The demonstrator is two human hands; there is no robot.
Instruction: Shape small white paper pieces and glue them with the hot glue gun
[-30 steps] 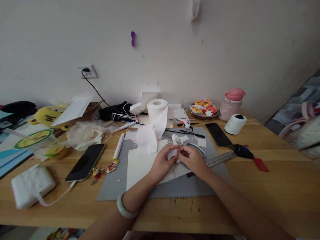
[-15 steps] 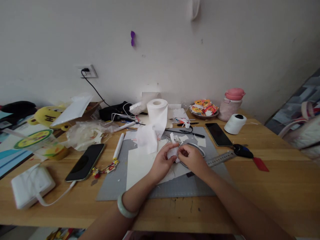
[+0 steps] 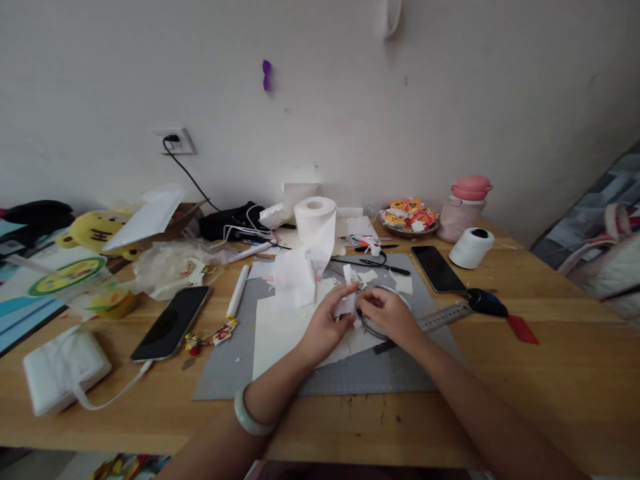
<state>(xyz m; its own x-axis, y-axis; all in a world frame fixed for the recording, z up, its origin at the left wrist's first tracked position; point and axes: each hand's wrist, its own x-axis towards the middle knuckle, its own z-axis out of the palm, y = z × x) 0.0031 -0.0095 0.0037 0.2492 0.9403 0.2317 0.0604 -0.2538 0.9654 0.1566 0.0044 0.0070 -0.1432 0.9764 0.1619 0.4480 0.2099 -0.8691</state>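
Pale scuffed wall (image 3: 340,87), white socket (image 3: 184,142) at left, wooden table (image 3: 560,380), dim light

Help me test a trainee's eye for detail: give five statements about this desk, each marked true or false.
1. The left hand has a small white paper-like piece between thumb and fingers. True.
2. The right hand touches the flat red tag. False: it covers part of the round grey ring in this view.
3. An upright white paper roll stands beyond both hands. True.
4. A pale green round bangle circles the right forearm. False: it circles the left forearm.
5. The pink-lidded pink bottle stands right of the round grey bowl. True.
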